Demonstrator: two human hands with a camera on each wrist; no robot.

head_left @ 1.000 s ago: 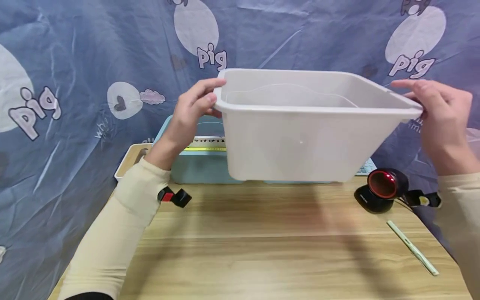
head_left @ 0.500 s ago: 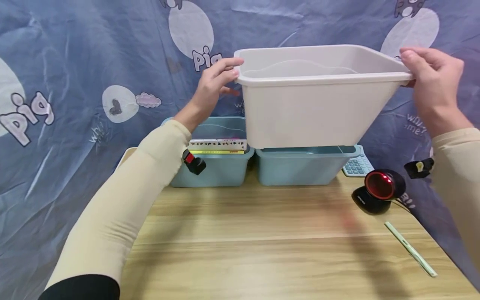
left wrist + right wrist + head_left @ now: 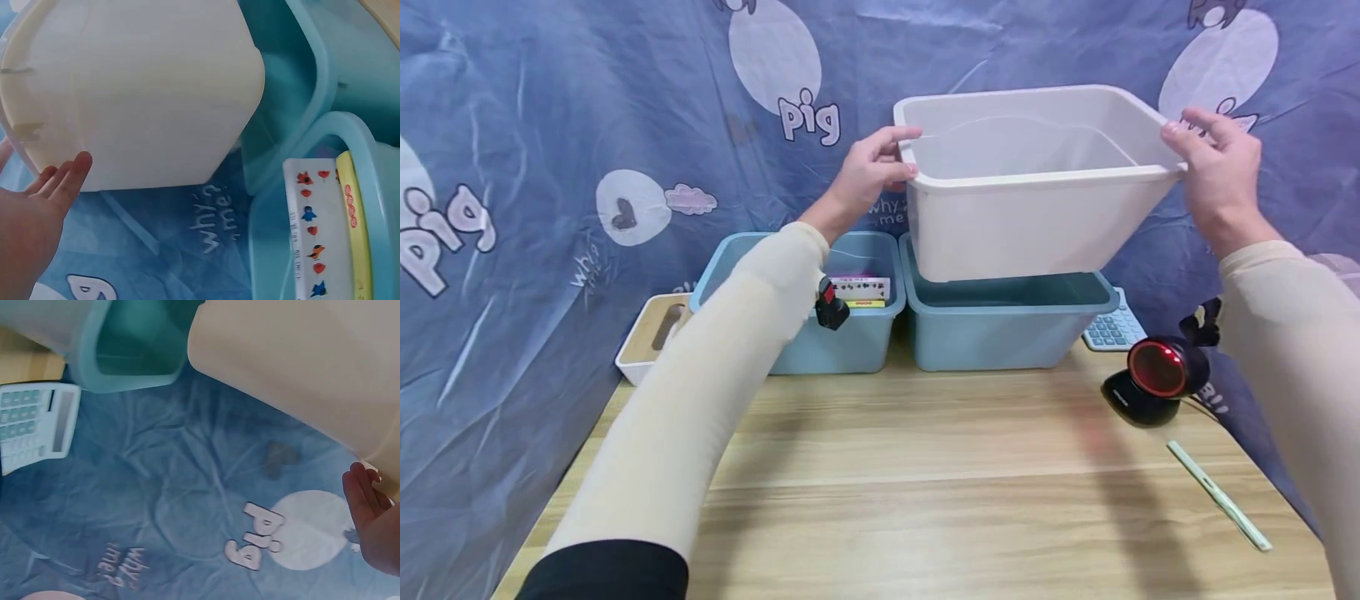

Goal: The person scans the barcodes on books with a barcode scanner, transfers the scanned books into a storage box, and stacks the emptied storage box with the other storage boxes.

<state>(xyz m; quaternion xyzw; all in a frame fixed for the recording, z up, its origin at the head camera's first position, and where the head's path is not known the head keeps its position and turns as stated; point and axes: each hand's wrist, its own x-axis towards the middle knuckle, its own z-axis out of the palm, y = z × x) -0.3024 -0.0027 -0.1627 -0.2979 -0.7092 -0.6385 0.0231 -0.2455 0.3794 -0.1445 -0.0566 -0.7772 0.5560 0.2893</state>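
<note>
A white plastic storage bin (image 3: 1037,221) is held up over the right-hand blue bin (image 3: 992,337), its bottom overlapping that bin's opening in the head view. My left hand (image 3: 871,173) grips its left rim, thumb and fingers on either side. On the right rim my right hand (image 3: 1221,171) has its thumb on top and fingers partly hidden under the edge. From the left wrist, fingers (image 3: 72,181) lie against the white bin's side. The right wrist view shows the right hand (image 3: 378,528) at the bin's corner.
Another blue bin (image 3: 827,346) on the left holds books (image 3: 859,289). A wooden-topped white box (image 3: 651,329) stands left of it. To the right are a blue calculator (image 3: 1114,327), a black scanner with red lights (image 3: 1153,375) and a pale green strip (image 3: 1219,494) on the wooden table (image 3: 940,483).
Both hands have raised the white bin and carried it farther back, over the right-hand blue bin. More of the two blue bins now shows.
</note>
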